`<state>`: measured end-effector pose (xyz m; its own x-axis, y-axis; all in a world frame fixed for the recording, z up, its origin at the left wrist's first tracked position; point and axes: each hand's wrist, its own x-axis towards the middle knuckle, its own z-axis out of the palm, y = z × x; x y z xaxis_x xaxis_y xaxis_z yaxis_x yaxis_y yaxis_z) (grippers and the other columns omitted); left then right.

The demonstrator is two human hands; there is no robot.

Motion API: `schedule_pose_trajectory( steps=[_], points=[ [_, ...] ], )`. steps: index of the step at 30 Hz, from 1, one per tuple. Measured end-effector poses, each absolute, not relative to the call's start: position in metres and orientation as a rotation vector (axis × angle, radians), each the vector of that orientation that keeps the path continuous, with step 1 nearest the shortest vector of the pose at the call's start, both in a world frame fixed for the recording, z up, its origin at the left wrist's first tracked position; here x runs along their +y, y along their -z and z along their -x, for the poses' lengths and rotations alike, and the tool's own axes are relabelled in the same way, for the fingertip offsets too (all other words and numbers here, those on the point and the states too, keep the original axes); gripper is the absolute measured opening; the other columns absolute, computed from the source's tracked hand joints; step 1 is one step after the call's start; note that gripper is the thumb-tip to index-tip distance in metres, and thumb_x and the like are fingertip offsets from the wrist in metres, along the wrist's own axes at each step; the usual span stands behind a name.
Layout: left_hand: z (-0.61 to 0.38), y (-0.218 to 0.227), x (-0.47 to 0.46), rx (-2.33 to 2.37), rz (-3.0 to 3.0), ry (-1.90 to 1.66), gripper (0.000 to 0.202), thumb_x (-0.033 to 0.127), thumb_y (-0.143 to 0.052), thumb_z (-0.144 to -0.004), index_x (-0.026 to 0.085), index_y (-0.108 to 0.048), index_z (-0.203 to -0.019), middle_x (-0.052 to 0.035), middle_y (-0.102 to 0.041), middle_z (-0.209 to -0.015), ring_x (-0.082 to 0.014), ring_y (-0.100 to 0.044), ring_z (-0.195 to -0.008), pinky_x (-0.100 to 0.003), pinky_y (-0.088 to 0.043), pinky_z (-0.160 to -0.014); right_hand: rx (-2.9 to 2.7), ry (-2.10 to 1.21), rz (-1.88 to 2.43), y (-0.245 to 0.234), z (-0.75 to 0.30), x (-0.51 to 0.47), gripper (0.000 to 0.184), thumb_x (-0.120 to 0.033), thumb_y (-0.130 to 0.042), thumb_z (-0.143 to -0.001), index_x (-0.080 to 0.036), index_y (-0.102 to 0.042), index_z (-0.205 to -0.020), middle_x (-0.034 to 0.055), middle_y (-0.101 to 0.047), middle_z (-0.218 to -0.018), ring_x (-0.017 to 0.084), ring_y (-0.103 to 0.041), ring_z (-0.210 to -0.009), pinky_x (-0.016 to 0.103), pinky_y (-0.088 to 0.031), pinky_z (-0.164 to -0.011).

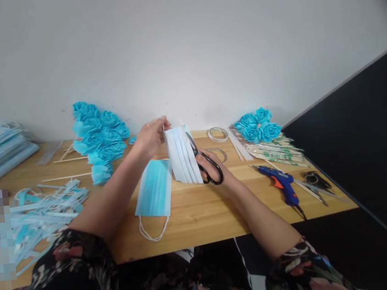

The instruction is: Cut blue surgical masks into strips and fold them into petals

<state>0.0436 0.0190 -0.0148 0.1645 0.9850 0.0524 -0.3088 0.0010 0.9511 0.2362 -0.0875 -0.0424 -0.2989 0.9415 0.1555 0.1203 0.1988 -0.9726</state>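
Observation:
Near the middle of the table, my left hand [152, 136] pinches the upper left corner of a pleated face mask [182, 157], which is held up off the table. My right hand [206, 158] grips black-handled scissors [213, 173], their blades at the mask's right edge and partly hidden behind it. Whether the blades have cut into the mask there, I cannot make out. Below my left hand another blue face mask [155, 188] lies flat on the wood, its white ear loop toward me.
Cut mask strips [49, 220] pile at left, before blue fabric flowers [100, 131] and stacked masks [0, 147]. Tape rolls [218, 135] lie behind my right hand. At right are more flowers [258, 125], wrapped sticks [277, 151] and a blue glue gun [282, 182].

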Motion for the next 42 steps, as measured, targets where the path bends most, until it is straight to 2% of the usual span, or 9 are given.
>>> schedule_pose_trajectory(
  steps=[2,7,11,14,18,22,26,36,42],
  points=[
    [-0.051,0.021,0.018,0.803,-0.942,-1.171,0.040,0.056,-0.074,-0.078,0.020,-0.057,-0.068,0.0004,-0.055,-0.059,-0.0150,-0.056,-0.057,-0.028,-0.046,-0.061,-1.600,-1.237,1.029,0.044,-0.237,-0.086,0.062,-0.085,-0.049,-0.080,-0.023,-0.047,-0.072,-0.0066,-0.041,-0.044,0.010,-0.036,-0.039,0.026,-0.031,-0.042],
    [-0.064,0.029,0.008,0.674,-0.865,-1.014,0.061,0.080,-0.060,-0.077,0.019,-0.067,-0.085,-0.0094,-0.071,-0.076,-0.0275,-0.070,-0.079,-0.038,-0.053,-0.071,-1.326,-1.304,1.129,0.059,-0.241,-0.076,0.072,-0.094,-0.048,-0.070,-0.022,-0.052,-0.072,-0.0014,-0.050,-0.048,0.015,-0.047,-0.042,0.029,-0.034,-0.039],
    [-0.069,0.036,0.003,0.594,-0.890,-0.935,0.069,0.085,-0.054,-0.077,0.019,-0.070,-0.091,-0.0123,-0.075,-0.084,-0.0304,-0.072,-0.091,-0.038,-0.055,-0.075,-1.158,-1.243,1.129,0.067,-0.242,-0.067,0.073,-0.092,-0.048,-0.073,-0.020,-0.059,-0.080,0.0016,-0.058,-0.056,0.016,-0.055,-0.050,0.028,-0.042,-0.043],
    [-0.073,0.045,0.001,0.578,-0.937,-0.908,0.063,0.078,-0.065,-0.075,0.018,-0.072,-0.095,-0.0126,-0.077,-0.091,-0.0312,-0.072,-0.096,-0.039,-0.056,-0.079,-1.138,-1.092,1.156,0.063,-0.240,-0.067,0.069,-0.087,-0.050,-0.077,-0.019,-0.060,-0.080,0.0035,-0.063,-0.064,0.016,-0.058,-0.059,0.027,-0.044,-0.049],
    [-0.078,0.053,-0.005,0.625,-0.945,-0.943,0.052,0.058,-0.084,-0.067,0.015,-0.073,-0.094,-0.0132,-0.078,-0.093,-0.0309,-0.073,-0.095,-0.040,-0.056,-0.084,-1.355,-0.957,1.245,0.054,-0.238,-0.075,0.061,-0.081,-0.050,-0.083,-0.021,-0.052,-0.072,0.0017,-0.056,-0.058,0.016,-0.051,-0.056,0.027,-0.036,-0.047],
    [-0.080,0.051,-0.010,0.681,-0.893,-0.975,0.048,0.043,-0.091,-0.062,0.014,-0.073,-0.095,-0.0123,-0.078,-0.091,-0.0261,-0.073,-0.082,-0.038,-0.057,-0.080,-1.469,-0.883,1.234,0.053,-0.237,-0.077,0.055,-0.075,-0.056,-0.083,-0.021,-0.052,-0.075,-0.0008,-0.053,-0.061,0.014,-0.049,-0.056,0.027,-0.035,-0.049],
    [-0.081,0.048,-0.012,0.729,-0.845,-1.014,0.046,0.031,-0.092,-0.059,0.015,-0.073,-0.098,-0.0106,-0.078,-0.091,-0.0224,-0.071,-0.074,-0.037,-0.057,-0.075,-1.447,-1.015,1.220,0.059,-0.238,-0.075,0.050,-0.069,-0.062,-0.083,-0.023,-0.047,-0.075,-0.0051,-0.048,-0.053,0.012,-0.045,-0.046,0.026,-0.034,-0.046],
    [-0.085,0.040,-0.023,0.800,-0.946,-1.117,0.039,0.036,-0.090,-0.060,0.014,-0.072,-0.086,-0.0076,-0.074,-0.077,-0.0223,-0.068,-0.067,-0.038,-0.056,-0.069,-1.465,-1.021,1.263,0.051,-0.240,-0.076,0.049,-0.071,-0.056,-0.085,-0.022,-0.050,-0.082,-0.0045,-0.051,-0.057,0.013,-0.049,-0.049,0.027,-0.037,-0.050],
    [-0.092,0.040,-0.031,0.827,-0.991,-1.158,0.034,0.036,-0.086,-0.064,0.014,-0.072,-0.086,-0.0079,-0.075,-0.084,-0.0224,-0.069,-0.076,-0.036,-0.055,-0.075,-1.514,-0.881,1.258,0.050,-0.242,-0.076,0.046,-0.067,-0.057,-0.085,-0.022,-0.049,-0.080,-0.0001,-0.057,-0.077,0.018,-0.055,-0.075,0.028,-0.043,-0.066]
  ],
)
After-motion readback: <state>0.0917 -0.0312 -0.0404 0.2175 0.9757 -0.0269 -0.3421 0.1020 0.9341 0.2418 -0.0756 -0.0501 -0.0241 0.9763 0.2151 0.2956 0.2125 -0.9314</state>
